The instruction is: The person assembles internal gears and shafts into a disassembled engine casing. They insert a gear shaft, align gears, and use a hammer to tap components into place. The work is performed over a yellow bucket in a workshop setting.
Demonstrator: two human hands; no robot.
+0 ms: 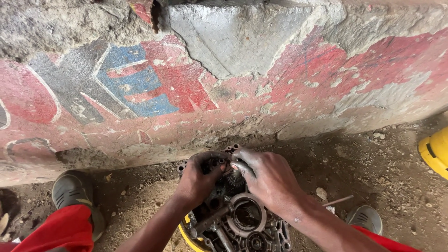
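Head view: left hand (198, 179) and right hand (266, 179) meet over a greasy metal engine casing (242, 224) on the dirt floor (382, 177), at 6 o'clock in frame. Left fingers curl round the casing's upper rim. Right fingers pinch together on a small gear (234, 177) at the casing's 12 o'clock. Yellow container (435, 150) at 3 o'clock, well apart. Painted concrete wall (224, 84) just behind. Grey shoes (72, 189) at 8 o'clock.

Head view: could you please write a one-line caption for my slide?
Both greasy hands, left hand and right hand, work on a gear atop an oily engine casing beside a painted wall.
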